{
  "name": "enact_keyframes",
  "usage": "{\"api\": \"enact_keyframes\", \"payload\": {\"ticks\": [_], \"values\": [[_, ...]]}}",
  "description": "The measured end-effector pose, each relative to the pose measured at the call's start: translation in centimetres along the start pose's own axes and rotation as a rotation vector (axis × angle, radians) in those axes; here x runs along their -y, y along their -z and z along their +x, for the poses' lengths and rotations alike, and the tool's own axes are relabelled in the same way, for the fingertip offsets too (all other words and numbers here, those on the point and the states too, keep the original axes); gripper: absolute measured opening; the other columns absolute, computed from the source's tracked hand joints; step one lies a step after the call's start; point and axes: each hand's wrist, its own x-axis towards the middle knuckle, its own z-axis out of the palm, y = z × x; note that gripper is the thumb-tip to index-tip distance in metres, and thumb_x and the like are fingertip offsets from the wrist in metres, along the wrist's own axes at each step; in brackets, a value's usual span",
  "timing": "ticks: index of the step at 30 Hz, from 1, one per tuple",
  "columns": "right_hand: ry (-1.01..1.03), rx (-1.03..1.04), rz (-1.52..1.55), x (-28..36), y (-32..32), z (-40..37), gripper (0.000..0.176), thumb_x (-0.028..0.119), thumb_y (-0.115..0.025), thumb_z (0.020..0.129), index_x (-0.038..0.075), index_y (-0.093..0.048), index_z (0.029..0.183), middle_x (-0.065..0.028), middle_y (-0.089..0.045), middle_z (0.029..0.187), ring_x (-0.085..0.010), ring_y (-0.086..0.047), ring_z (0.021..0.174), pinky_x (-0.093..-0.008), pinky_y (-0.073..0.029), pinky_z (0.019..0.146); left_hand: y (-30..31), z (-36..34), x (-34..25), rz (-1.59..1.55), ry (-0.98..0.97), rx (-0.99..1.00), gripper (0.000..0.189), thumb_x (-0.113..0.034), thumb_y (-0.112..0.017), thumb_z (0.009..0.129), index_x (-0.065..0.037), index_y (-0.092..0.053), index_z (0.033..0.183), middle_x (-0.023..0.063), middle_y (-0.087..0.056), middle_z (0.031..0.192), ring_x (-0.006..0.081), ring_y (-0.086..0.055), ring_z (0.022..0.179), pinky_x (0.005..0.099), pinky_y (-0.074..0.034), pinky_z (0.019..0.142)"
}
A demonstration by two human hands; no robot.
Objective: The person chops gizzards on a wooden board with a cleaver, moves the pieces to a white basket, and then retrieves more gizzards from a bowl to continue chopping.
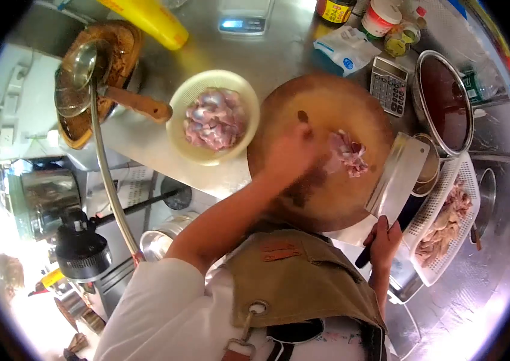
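My left hand [291, 150] is over the left part of the round wooden board [321, 99], blurred by motion, so its fingers cannot be made out. To its right lies a small pile of cut raw meat [349, 154]. In my right hand [382, 242], at the board's lower right edge, is the dark handle of a cleaver [400, 174], its broad blade pointing up and away. A pale yellow basket [213, 78] of raw meat pieces [216, 120] stands left of the board.
A calculator [389, 86], a white packet [346, 49] and a steel pot of reddish liquid [445, 102] border the board. A white basket [426, 274] of meat is at right. A ladle [84, 65] and wooden-handled strainer [137, 103] lie left. A scale [243, 24] stands behind.
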Motion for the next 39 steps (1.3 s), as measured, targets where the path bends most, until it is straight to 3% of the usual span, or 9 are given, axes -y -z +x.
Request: {"api": "enact_keyframes", "payload": {"ticks": [4, 7, 9, 14, 23, 26, 29, 32, 39], "values": [[-0.013, 0.032, 0.071, 0.4, -1.1, -1.0, 0.023, 0.017, -0.050, 0.099, 0.003, -0.047, 0.081, -0.0027, -0.048, 0.056, -0.0115, -0.047, 0.042, -0.0269, -0.039, 0.040, 5.7, 5.3, 11.9, 0.530, -0.118, 0.079, 0.031, -0.012, -0.065, 0.075, -0.007, -0.067, 0.106, 0.0184, -0.066, 0.102, 0.0364, -0.062, 0.096, 0.0474, -0.049, 0.084], [-0.049, 0.118, 0.032, 0.8, -1.1, -1.1, 0.018, 0.014, -0.051, 0.100, 0.001, -0.051, 0.087, -0.0031, -0.051, 0.061, -0.0104, -0.048, 0.047, -0.0270, -0.041, 0.044, 7.7, 6.1, 11.9, 0.888, -0.339, 0.164, 0.017, -0.016, -0.061, 0.081, -0.004, -0.069, 0.090, 0.0171, -0.066, 0.090, 0.0370, -0.063, 0.091, 0.0479, -0.050, 0.080], [0.008, 0.164, 0.040, 0.6, -1.4, -1.0, 0.020, 0.014, -0.052, 0.099, 0.000, -0.051, 0.086, -0.0041, -0.052, 0.062, -0.0108, -0.049, 0.048, -0.0277, -0.041, 0.045, 7.3, 8.4, 12.4, 0.869, -0.144, 0.465, 0.016, -0.015, -0.061, 0.080, -0.004, -0.070, 0.088, 0.0165, -0.068, 0.093, 0.0357, -0.065, 0.093, 0.0460, -0.052, 0.080], [-0.012, 0.180, 0.067, 2.2, -2.1, -1.2, 0.019, 0.013, -0.053, 0.098, 0.001, -0.051, 0.084, -0.0036, -0.052, 0.062, -0.0107, -0.050, 0.049, -0.0281, -0.041, 0.046, 10.3, 8.2, 6.6, 0.748, -0.089, 0.388, 0.026, -0.018, -0.065, 0.074, -0.002, -0.070, 0.095, 0.0200, -0.068, 0.097, 0.0361, -0.067, 0.091, 0.0438, -0.053, 0.080], [-0.039, 0.144, 0.105, 2.1, -2.3, -1.5, 0.017, 0.014, -0.052, 0.099, 0.000, -0.054, 0.090, -0.0011, -0.051, 0.062, -0.0092, -0.048, 0.046, -0.0271, -0.040, 0.042, 11.6, 6.3, 13.0, -1.208, 0.431, 0.359, 0.027, -0.022, -0.058, 0.090, -0.008, -0.061, 0.113, 0.0051, -0.063, 0.099, 0.0225, -0.062, 0.081, 0.0304, -0.053, 0.064], [-0.044, 0.148, 0.110, 2.6, -2.4, -1.3, 0.015, 0.014, -0.053, 0.099, -0.001, -0.056, 0.096, -0.0012, -0.052, 0.062, -0.0082, -0.049, 0.047, -0.0261, -0.041, 0.042, 10.8, 3.6, 6.2, -0.664, 0.080, 0.370, 0.029, -0.025, -0.059, 0.094, -0.005, -0.059, 0.114, 0.0046, -0.062, 0.096, 0.0144, -0.058, 0.075, 0.0249, -0.047, 0.058], [-0.065, 0.146, 0.090, 2.4, -2.1, -1.1, 0.016, 0.015, -0.055, 0.098, 0.000, -0.057, 0.094, -0.0013, -0.054, 0.064, -0.0086, -0.050, 0.048, -0.0270, -0.042, 0.043, 8.6, 2.8, 5.4, -0.673, 0.437, 0.608, 0.037, -0.022, -0.066, 0.087, -0.010, -0.060, 0.122, 0.0097, -0.064, 0.108, 0.0259, -0.059, 0.096, 0.0357, -0.047, 0.081], [-0.076, 0.176, 0.122, 1.8, -2.0, -0.9, 0.018, 0.016, -0.055, 0.098, 0.000, -0.054, 0.089, -0.0026, -0.054, 0.063, -0.0105, -0.051, 0.049, -0.0277, -0.042, 0.044, 7.3, 1.1, 1.8, -0.222, 0.258, 0.656, 0.041, -0.017, -0.070, 0.085, -0.008, -0.060, 0.123, 0.0117, -0.065, 0.111, 0.0298, -0.062, 0.104, 0.0377, -0.053, 0.084], [-0.099, 0.200, 0.149, 1.0, -1.6, -0.9, 0.021, 0.018, -0.055, 0.098, 0.001, -0.053, 0.088, -0.0026, -0.053, 0.063, -0.0103, -0.050, 0.049, -0.0281, -0.042, 0.044, 4.3, 0.5, 3.4, -1.090, 0.947, 0.590, 0.030, -0.020, -0.057, 0.091, 0.002, -0.060, 0.111, 0.0152, -0.067, 0.100, 0.0259, -0.066, 0.082, 0.0327, -0.057, 0.065]]}}
